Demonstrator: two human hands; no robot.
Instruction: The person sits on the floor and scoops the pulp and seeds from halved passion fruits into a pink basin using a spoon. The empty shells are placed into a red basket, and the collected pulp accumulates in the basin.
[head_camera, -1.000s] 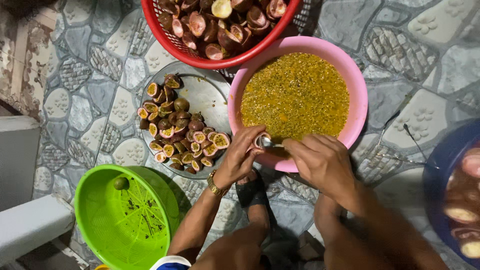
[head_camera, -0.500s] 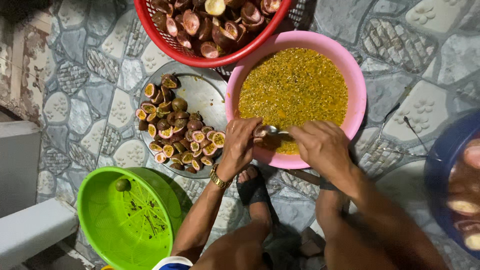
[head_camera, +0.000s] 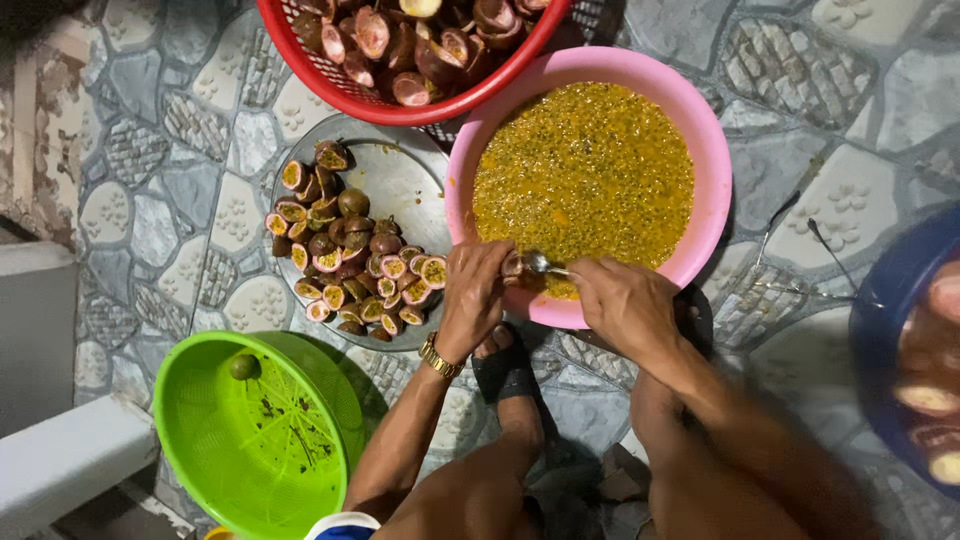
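Grey patterned stone-tile floor (head_camera: 150, 200) carrying everything. Round pink plastic basin (head_camera: 712, 180) of yellow seeded pulp (head_camera: 585, 170) at upper centre; red plastic mesh basket (head_camera: 350, 95) of emptied fruit shells touching its far-left rim, cut off by the top edge. Round green plastic colander (head_camera: 250, 440) at lower left, one small green fruit (head_camera: 243, 367) inside near its far rim. Round metal tray (head_camera: 400, 180) just left of the basin, halved passion fruits (head_camera: 350, 270) heaped on its near half. Blue plastic tub (head_camera: 890, 300) at right edge, contents blurred. Left hand (head_camera: 470, 295) with gold wristwatch (head_camera: 438, 357) closed around a small dark fruit half (head_camera: 514, 266) over the basin's near rim. Right hand (head_camera: 625, 300) fingers pinched on a metal spoon (head_camera: 540, 264), bowl end at the fruit half. Risk, judged: scooping right above the rim, so pulp likely to drip onto floor or sandalled foot (head_camera: 505, 365) below; slippery shell could slide from the fingers into the pulp; elbow near tray edge could scatter halves.
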